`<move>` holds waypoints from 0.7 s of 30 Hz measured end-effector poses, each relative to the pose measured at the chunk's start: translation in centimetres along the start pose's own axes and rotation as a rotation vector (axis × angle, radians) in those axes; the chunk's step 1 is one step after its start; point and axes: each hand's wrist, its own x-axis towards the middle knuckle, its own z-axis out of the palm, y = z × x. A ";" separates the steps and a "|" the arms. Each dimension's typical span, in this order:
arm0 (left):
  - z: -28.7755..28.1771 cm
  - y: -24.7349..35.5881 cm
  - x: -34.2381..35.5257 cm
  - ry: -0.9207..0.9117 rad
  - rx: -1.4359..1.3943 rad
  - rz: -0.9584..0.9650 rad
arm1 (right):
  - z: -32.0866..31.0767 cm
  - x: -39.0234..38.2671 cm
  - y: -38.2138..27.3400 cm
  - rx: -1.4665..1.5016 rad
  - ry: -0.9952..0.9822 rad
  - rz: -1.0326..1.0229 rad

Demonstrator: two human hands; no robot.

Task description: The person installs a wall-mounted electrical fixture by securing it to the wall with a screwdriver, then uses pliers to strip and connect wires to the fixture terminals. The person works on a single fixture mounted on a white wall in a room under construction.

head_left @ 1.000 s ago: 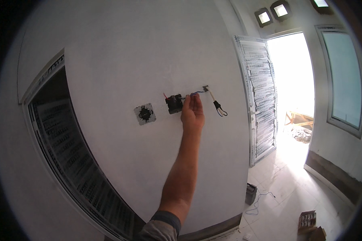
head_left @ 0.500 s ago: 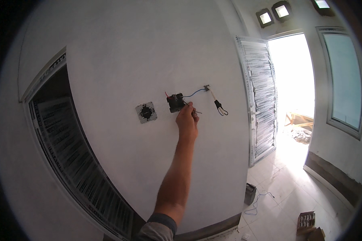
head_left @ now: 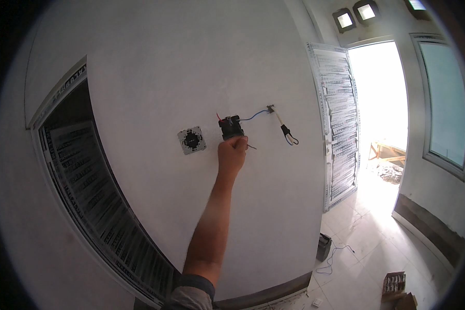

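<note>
My left hand [head_left: 232,150] is closed just against the lower edge of a black fitting [head_left: 229,124] at the wall, with a thin dark wire-like piece [head_left: 252,147] poking out to its right. A short red wire [head_left: 218,116] stands up from the fitting. A blue wire [head_left: 254,114] runs from it to a hole [head_left: 270,109], where a pale cable with a black-wrapped end [head_left: 287,132] hangs. To the left is a square grey plate [head_left: 185,133] with a black centre. What my fingertips grip is partly hidden. My right hand is out of view.
An open doorway [head_left: 377,93] with a wrapped door leaf [head_left: 337,126] and a window [head_left: 442,103] are at right; a dark doorway [head_left: 72,113] is left. On the floor lie a dark bag [head_left: 323,247], a cord [head_left: 333,258] and a cardboard box [head_left: 393,284].
My left hand has moved down and left from the blue wire to the fitting's lower edge, its fingers curling closed. The thin piece now sticks out beside it.
</note>
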 end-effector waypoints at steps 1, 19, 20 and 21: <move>0.1 0.3 -0.4 -0.016 -0.070 -0.048 | 0.1 0.1 -0.2 -0.003 -0.003 -0.003; 3.5 -20.0 -41.6 -0.703 0.155 -0.523 | -2.3 2.2 -5.5 -0.080 -0.020 -0.008; 2.8 -21.1 -45.4 -0.896 0.223 -0.656 | -2.4 2.4 -5.8 -0.088 -0.025 -0.009; 2.2 -26.4 -52.6 -0.911 0.172 -0.742 | -3.0 2.2 -6.4 -0.098 -0.031 -0.010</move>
